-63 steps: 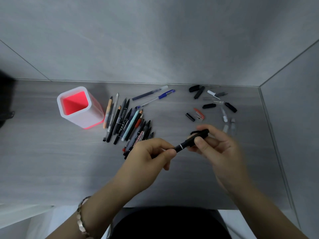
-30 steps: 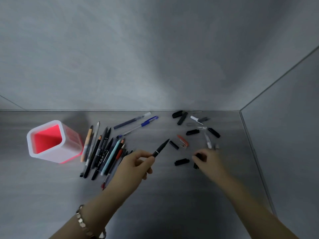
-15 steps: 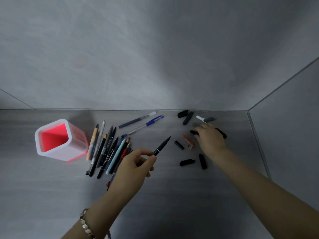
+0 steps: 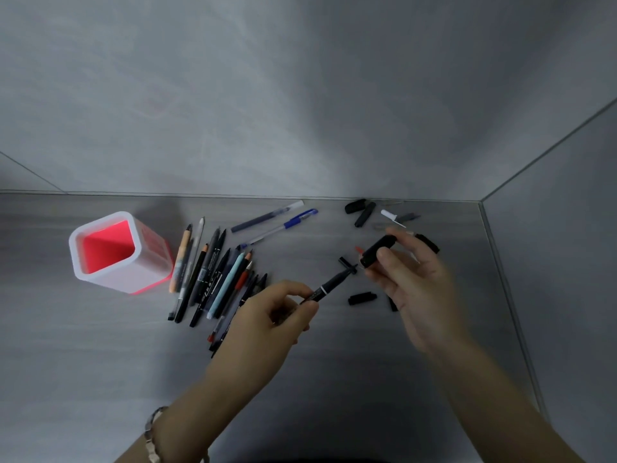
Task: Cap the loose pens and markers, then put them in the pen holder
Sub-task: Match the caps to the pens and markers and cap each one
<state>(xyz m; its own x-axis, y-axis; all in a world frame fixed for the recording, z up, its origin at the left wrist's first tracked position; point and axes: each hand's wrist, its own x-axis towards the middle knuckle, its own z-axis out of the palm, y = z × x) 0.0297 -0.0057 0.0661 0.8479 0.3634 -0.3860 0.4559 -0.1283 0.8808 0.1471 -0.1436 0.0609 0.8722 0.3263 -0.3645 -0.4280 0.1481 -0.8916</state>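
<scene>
While L grip (image 4: 267, 317) pinches slim black uncapped pen (image 4: 329, 285), R grip (image 4: 417, 282) holds black plastic cap (image 4: 379, 250) nr its tip, over grey tabletop (image 4: 100, 362).

A grey wood-grain table (image 4: 83, 369) meets plain grey walls (image 4: 300, 95) behind and right.

Left hand (image 4: 267, 315) pinches a black marker (image 4: 329, 285), its tip aimed toward 1 o'clock. Right hand (image 4: 414, 279) grips a black cap (image 4: 377, 250) just off that tip, apparently not touching. The pen pile (image 4: 213, 272) lies at 9 o'clock of the hands, with the pen holder (image 4: 140, 275) beyond it.
</scene>
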